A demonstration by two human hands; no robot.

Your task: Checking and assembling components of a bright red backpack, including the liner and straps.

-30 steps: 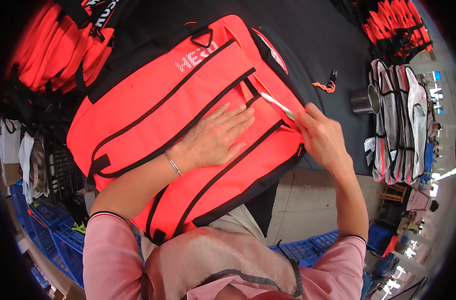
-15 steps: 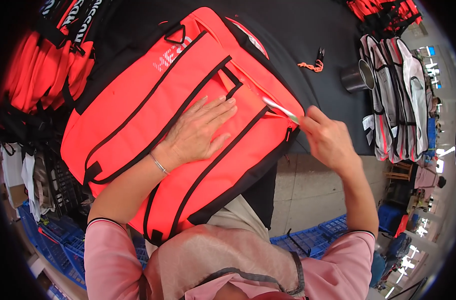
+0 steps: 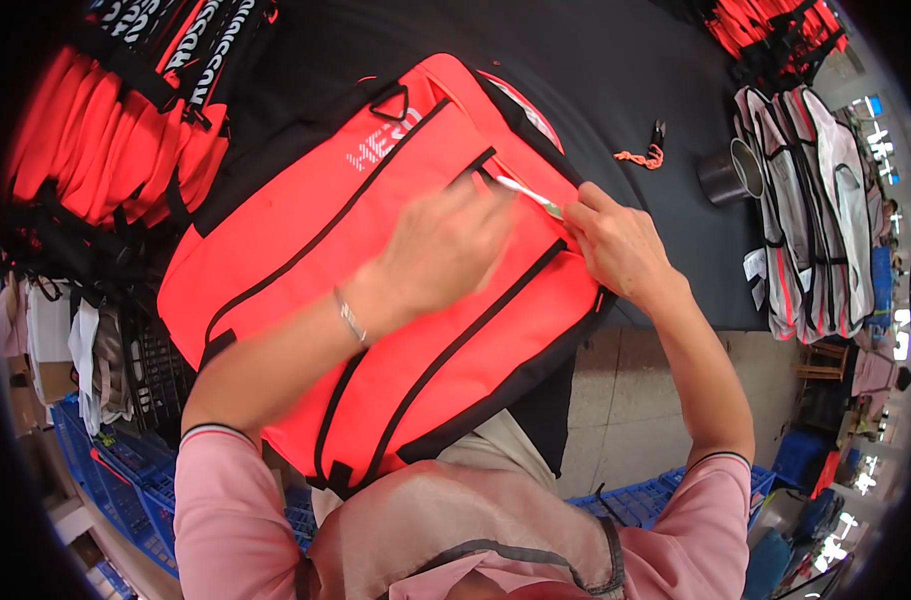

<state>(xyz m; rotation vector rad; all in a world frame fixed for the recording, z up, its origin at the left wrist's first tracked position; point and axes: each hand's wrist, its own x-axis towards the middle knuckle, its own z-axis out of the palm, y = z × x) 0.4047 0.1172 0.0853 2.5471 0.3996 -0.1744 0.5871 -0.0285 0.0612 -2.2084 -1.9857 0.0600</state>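
Observation:
A bright orange-red bag [image 3: 295, 270] with black trim and shoulder-strap-like bands lies slanted on the dark table, its lower part against my lap. My right hand [image 3: 620, 245] is closed on a slim white-and-green toothbrush [image 3: 525, 192] at the bag's upper right edge. Its white end points left and lies close over the bag's surface. Above the middle of the bag, my left hand [image 3: 440, 245] is smeared by motion. Its fingers are near the end of a black-edged band, and their grip does not show.
Orange-red bags with black straps [image 3: 95, 140] are stacked at left. A dark metal cup [image 3: 730, 172] lies tipped at right beside grey-white bag panels [image 3: 805, 210]. Small thread snips [image 3: 657, 145] with an orange cord rest on the black table [image 3: 595, 60]. Blue crates [image 3: 635, 500] stand below.
My left hand has lifted from lying flat on the bag and moved up and right. My right hand has moved up and left with the toothbrush.

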